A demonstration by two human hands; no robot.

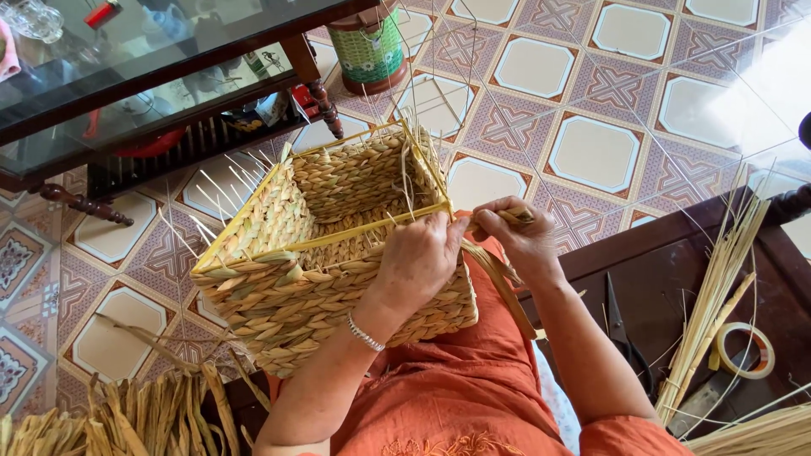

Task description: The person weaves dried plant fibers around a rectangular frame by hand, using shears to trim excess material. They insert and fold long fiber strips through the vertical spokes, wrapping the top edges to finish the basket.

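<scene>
A square woven straw basket (312,245) with a yellow wire rim rests on my lap, tilted away from me. My left hand (418,257) presses on the basket's near rim and wall, fingers curled over the edge. My right hand (519,232) is closed around a flat straw strand (500,283) at the basket's right corner; the strand hangs down over my orange dress. Loose thin stalks stick up from the basket's far edges.
A dark wooden bench (676,279) on the right holds scissors (621,329), a tape roll (743,350) and a bundle of thin stalks (718,295). Dried straw lies at bottom left (118,418). A glass-topped table (144,76) and a green woven bin (367,46) stand beyond on the tiled floor.
</scene>
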